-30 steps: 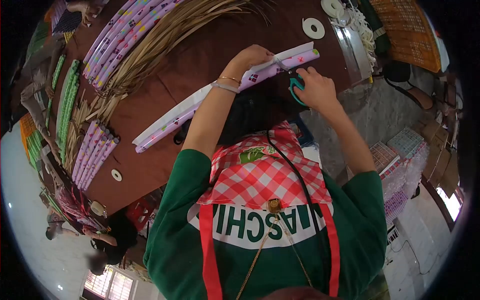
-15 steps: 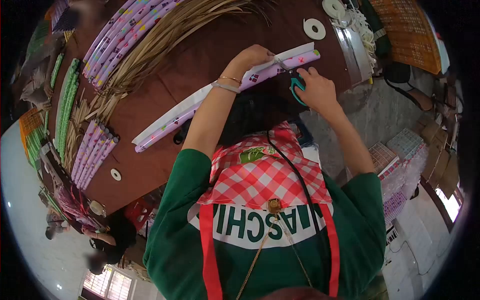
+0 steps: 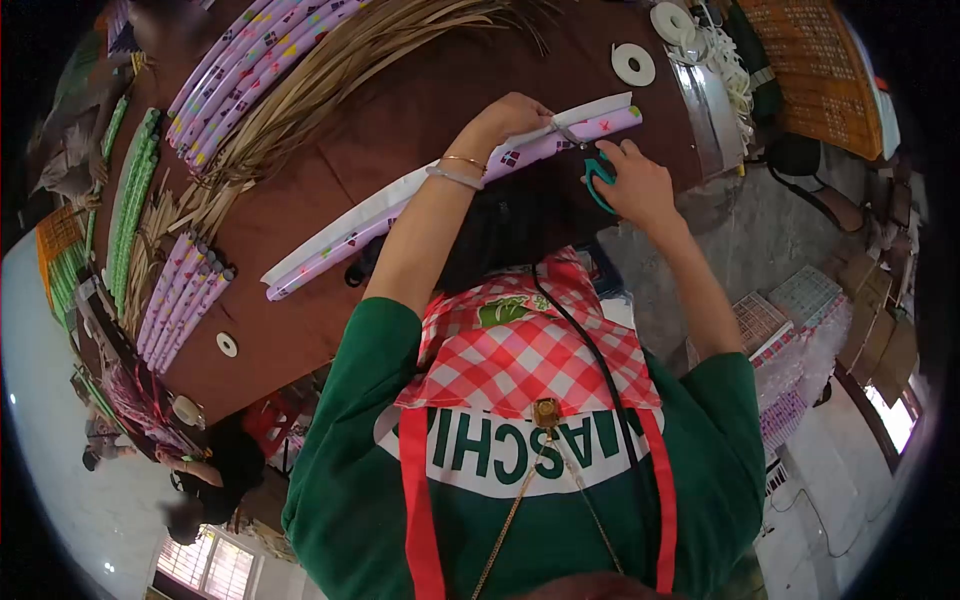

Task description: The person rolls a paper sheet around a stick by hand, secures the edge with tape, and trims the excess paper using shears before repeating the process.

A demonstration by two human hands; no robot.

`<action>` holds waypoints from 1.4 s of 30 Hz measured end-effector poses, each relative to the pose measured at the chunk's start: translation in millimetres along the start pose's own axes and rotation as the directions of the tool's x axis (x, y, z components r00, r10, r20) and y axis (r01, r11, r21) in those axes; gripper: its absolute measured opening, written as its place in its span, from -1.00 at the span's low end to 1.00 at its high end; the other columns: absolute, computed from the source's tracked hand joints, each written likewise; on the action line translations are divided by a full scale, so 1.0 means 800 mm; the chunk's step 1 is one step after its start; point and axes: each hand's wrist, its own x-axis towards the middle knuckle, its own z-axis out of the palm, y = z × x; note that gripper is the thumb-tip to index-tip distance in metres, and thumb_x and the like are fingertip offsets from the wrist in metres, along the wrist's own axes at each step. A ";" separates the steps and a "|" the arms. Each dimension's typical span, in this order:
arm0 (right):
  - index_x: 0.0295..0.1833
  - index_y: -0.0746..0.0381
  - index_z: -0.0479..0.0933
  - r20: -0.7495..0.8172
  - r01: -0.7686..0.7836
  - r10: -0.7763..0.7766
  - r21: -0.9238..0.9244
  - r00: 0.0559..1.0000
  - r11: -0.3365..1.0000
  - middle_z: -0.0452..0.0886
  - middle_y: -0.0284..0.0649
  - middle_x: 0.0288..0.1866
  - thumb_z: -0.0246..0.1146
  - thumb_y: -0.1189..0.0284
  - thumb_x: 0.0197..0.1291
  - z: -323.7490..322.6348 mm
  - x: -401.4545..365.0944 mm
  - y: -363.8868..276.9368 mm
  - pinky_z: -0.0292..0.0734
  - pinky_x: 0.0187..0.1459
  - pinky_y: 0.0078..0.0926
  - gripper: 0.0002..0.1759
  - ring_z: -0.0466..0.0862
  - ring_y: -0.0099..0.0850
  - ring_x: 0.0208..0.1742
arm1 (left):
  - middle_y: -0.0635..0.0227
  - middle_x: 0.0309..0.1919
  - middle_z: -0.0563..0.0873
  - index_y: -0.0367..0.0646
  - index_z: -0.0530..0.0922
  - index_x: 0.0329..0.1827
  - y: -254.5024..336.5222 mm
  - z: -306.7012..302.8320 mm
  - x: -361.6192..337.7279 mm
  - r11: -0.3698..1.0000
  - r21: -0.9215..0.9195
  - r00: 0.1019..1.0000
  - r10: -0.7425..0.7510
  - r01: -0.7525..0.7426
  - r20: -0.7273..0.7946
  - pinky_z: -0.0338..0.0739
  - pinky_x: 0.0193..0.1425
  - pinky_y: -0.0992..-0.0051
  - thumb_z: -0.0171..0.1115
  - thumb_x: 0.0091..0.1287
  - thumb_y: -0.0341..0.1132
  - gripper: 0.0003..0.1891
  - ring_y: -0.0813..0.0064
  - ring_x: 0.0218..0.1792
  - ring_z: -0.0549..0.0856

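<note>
A long roll of purple printed wrapping paper point(image 3: 345, 250) lies slantwise across the table in front of me, its white underside showing along the far edge. My left hand point(image 3: 512, 118) is closed on the paper's far edge toward its right end, fingertips partly hidden. In my right hand point(image 3: 640, 185) is a pair of scissors with teal handles point(image 3: 597, 188), fingers through the loops. The scissor blades point(image 3: 568, 134) reach over the paper just right of my left fingertips. Whether the blades are fully closed is too small to tell.
On the brown table point(image 3: 300, 200) are bundled purple rolls point(image 3: 250, 70), a smaller bundle point(image 3: 183, 305), dry strips point(image 3: 330, 75), green rolls point(image 3: 130, 215) and white tape rolls point(image 3: 633, 65). Another person point(image 3: 225, 465) is at lower left. Boxes point(image 3: 865, 310) stand right.
My hands, the scissors and the paper keep nearly the same arrangement. The whole view has shifted slightly, and the scissors sit marginally lower in it.
</note>
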 end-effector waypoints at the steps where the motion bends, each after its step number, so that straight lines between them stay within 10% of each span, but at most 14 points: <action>1: 0.06 0.11 0.38 0.013 -0.012 0.011 0.012 1.000 1.000 0.43 -0.17 -0.20 0.26 0.19 -0.02 0.000 0.000 0.001 0.50 -0.29 -0.21 -0.50 0.59 -0.15 -0.24 | 0.18 -0.08 0.64 -0.13 0.58 0.00 -0.002 0.001 0.002 1.000 -0.002 1.000 -0.001 0.001 -0.002 0.45 -0.05 0.39 0.19 0.21 -0.20 -0.67 0.33 -0.09 0.60; 30: -0.05 0.28 0.51 0.163 -0.068 -0.009 0.463 0.987 0.884 0.59 -0.04 -0.22 0.35 0.18 -0.03 -0.005 0.022 0.024 0.47 -0.17 -0.27 -0.51 0.59 -0.09 -0.18 | 0.15 -0.24 0.68 -0.10 0.65 -0.14 -0.010 0.006 0.009 0.999 -0.030 0.998 0.016 -0.018 -0.068 0.50 -0.10 0.45 0.23 0.12 -0.22 -0.73 0.34 -0.22 0.64; 33: -0.02 0.29 0.51 0.172 -0.056 -0.023 0.441 0.985 0.896 0.61 -0.09 -0.22 0.34 0.20 -0.01 -0.013 0.025 0.023 0.47 -0.15 -0.40 -0.51 0.62 -0.33 -0.19 | 0.16 -0.27 0.69 -0.12 0.66 -0.18 -0.014 0.009 0.010 0.993 -0.116 0.995 0.024 -0.035 -0.096 0.50 -0.12 0.47 0.24 0.10 -0.26 -0.75 0.39 -0.25 0.65; 42: -0.03 0.15 0.45 0.621 -0.517 -0.013 0.663 0.783 0.542 0.45 -0.45 -0.49 0.26 0.10 0.08 -0.013 0.039 0.033 0.15 -0.64 -0.67 -0.56 0.33 -0.66 -0.63 | 0.13 -0.38 0.68 -0.15 0.65 -0.25 -0.033 0.043 0.024 0.978 -0.181 0.952 0.045 -0.103 -0.303 0.52 -0.21 0.42 0.20 0.09 -0.35 -0.82 0.29 -0.35 0.67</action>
